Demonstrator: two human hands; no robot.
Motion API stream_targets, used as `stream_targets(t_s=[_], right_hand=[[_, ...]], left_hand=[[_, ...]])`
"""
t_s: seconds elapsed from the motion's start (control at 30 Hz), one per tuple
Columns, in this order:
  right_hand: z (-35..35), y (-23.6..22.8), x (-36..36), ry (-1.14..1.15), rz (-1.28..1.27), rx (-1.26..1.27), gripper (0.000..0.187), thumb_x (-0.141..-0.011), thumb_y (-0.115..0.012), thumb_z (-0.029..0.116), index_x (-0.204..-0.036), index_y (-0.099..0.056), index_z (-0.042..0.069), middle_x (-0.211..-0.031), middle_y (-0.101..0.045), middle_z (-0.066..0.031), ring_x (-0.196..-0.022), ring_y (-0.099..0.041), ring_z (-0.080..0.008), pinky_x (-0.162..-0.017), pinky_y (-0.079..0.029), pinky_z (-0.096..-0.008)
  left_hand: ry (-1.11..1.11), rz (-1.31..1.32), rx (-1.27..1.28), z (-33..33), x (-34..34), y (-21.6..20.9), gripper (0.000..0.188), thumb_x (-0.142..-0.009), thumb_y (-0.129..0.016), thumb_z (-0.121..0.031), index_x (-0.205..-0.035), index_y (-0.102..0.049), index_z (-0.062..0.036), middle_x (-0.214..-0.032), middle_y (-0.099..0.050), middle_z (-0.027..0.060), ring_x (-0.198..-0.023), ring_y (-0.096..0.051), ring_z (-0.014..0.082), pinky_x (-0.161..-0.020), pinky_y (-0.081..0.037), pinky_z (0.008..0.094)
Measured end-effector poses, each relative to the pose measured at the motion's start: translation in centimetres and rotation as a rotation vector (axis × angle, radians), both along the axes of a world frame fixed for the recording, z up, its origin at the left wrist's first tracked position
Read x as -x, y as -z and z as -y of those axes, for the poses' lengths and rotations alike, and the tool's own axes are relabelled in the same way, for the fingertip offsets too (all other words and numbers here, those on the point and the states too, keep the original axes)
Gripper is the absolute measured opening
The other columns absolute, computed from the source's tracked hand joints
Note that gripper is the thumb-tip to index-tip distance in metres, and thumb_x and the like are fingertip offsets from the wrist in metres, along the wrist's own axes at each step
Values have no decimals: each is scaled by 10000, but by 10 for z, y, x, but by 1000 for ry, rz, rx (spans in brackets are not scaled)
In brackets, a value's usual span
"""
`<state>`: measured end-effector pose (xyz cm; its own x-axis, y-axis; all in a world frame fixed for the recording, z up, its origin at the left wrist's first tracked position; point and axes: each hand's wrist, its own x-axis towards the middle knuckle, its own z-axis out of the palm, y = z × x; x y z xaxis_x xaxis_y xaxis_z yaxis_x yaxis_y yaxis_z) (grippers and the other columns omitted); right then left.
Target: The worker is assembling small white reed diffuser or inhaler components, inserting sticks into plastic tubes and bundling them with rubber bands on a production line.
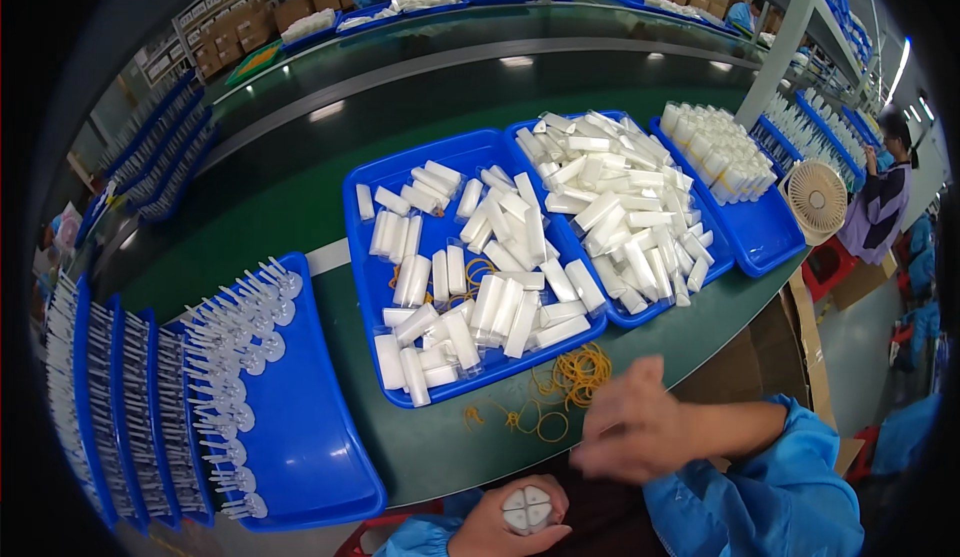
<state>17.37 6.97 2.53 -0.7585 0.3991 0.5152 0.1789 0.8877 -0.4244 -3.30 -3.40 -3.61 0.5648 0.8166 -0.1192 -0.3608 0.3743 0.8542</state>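
My left hand, at the lower edge, is closed around a bundle of white wedge-ended pieces. Their ends face up and sit together in a round shape. My right hand is raised above and to the right of it, beside a pile of yellow rubber bands on the green table. Motion smears its fingers, so whether they hold anything is unclear. Just beyond lies a blue tray with white block-like pieces in clear sleeves and some rubber bands among them.
Another blue tray heaped with white pieces stands to the right, then a blue tray of upright bundles. A beige fan is beyond. Trays of clear stemmed parts line the left. A conveyor runs behind; people sit across it.
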Motion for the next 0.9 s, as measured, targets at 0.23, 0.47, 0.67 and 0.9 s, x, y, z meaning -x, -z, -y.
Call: stream_targets(t_s=[0.23, 0.47, 0.67, 0.9], right_hand=[[-19, 28, -16, 417, 295, -60, 181, -675, -702, 181, -832, -613, 161, -877, -493, 11, -882, -474, -187, -728, -265, -383], [-20, 27, -11, 353, 223, -25, 156, -669, -720, 180, -788, -621, 165, -866, -486, 18, -890, -464, -188, -729, -263, -381], [-26, 3, -2, 246, 87, 83, 206, -702, -712, 237, -890, -641, 188, -862, -484, 20, -890, -460, -180, -724, -259, -369], [-31, 0, 8, 260, 196, -21, 263, -710, -705, 251, -962, -662, 192, -828, -491, 26, -840, -467, -172, -686, -269, -360]], left_hand=[[-103, 264, -111, -9, -8, -16, 216, -750, -642, 15, -884, -481, -38, -790, -525, 105, -741, -548, 201, -656, -451, 296], [-200, -45, -17, -12, -9, -30, 253, -694, -686, 46, -824, -480, -27, -759, -540, 95, -667, -533, 152, -597, -454, 273], [-486, -241, -176, -9, -18, -20, 248, -678, -671, 88, -802, -490, -27, -742, -540, 79, -676, -534, 136, -610, -456, 264], [-752, -361, -227, -10, -5, -33, 213, -707, -639, 105, -825, -505, -11, -712, -542, 76, -681, -555, 151, -632, -466, 264]])
